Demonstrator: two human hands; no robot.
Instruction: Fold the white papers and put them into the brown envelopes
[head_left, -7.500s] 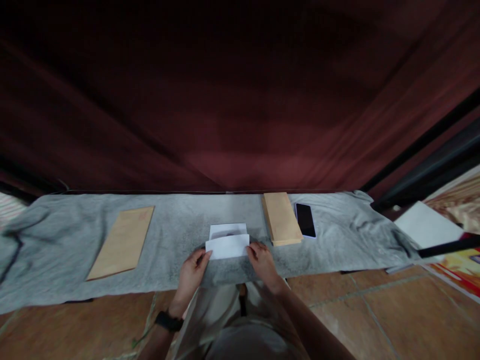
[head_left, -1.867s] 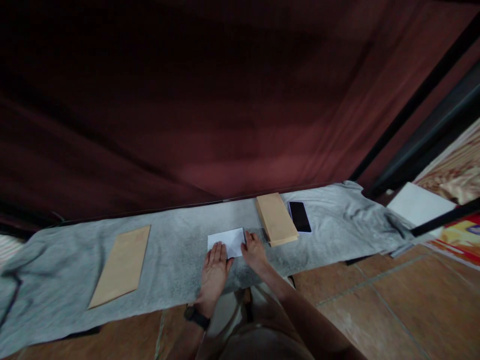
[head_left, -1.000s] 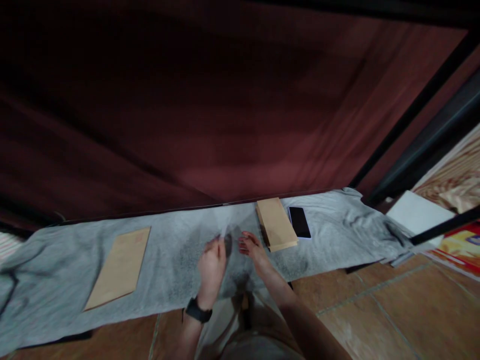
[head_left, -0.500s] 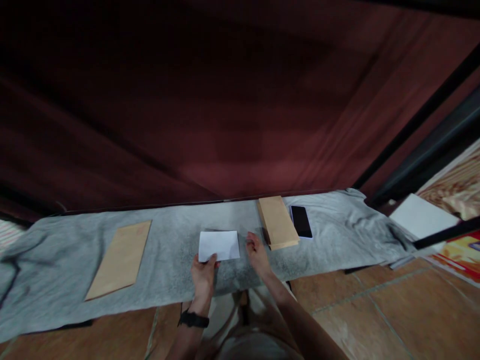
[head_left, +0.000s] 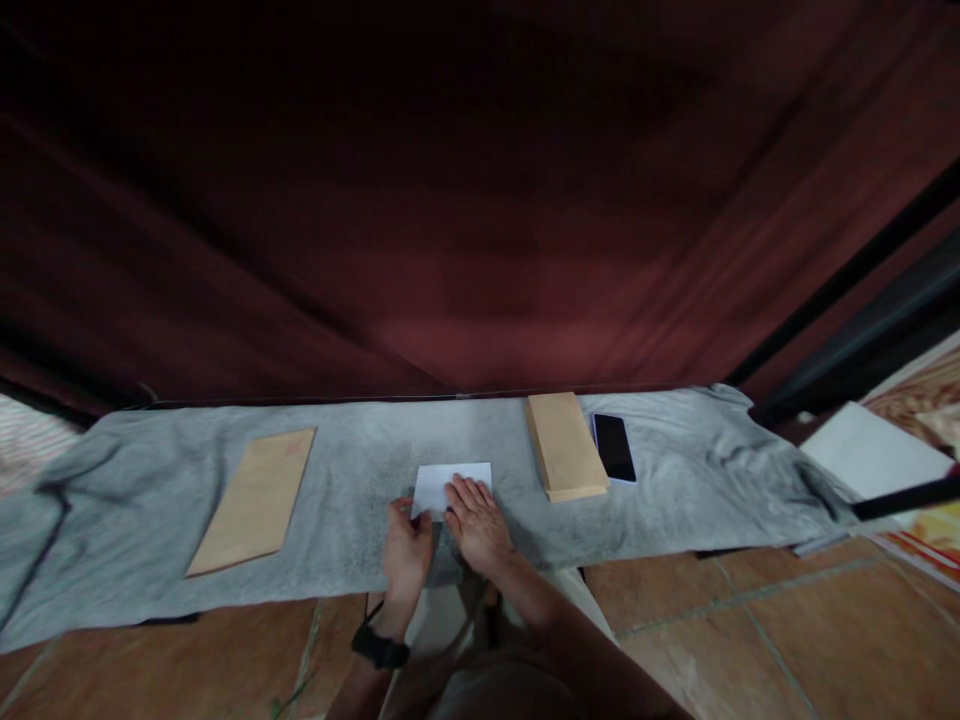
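Note:
A folded sheet of white paper [head_left: 433, 484] lies on the grey cloth in front of me. My left hand [head_left: 409, 540] pinches its near left corner between thumb and fingers. Flat across the paper's right half rests my right hand [head_left: 478, 522], fingers stretched out and covering part of it. To the right is a stack of brown envelopes [head_left: 568, 447], beside a dark-screened phone [head_left: 615, 447]. A single brown envelope [head_left: 253, 503] lies by itself on the left.
The grey cloth [head_left: 360, 440] covers a long, narrow surface that ends at a dark red curtain [head_left: 465, 250]. Black bars [head_left: 847, 290] slant along the right side. Near them sits a white flat item [head_left: 874, 450]. Brown floor tiles [head_left: 697, 640] show below.
My right hand has moved left from beside the white paper and now presses flat on it. My left hand still grips the corner. The view has shifted slightly.

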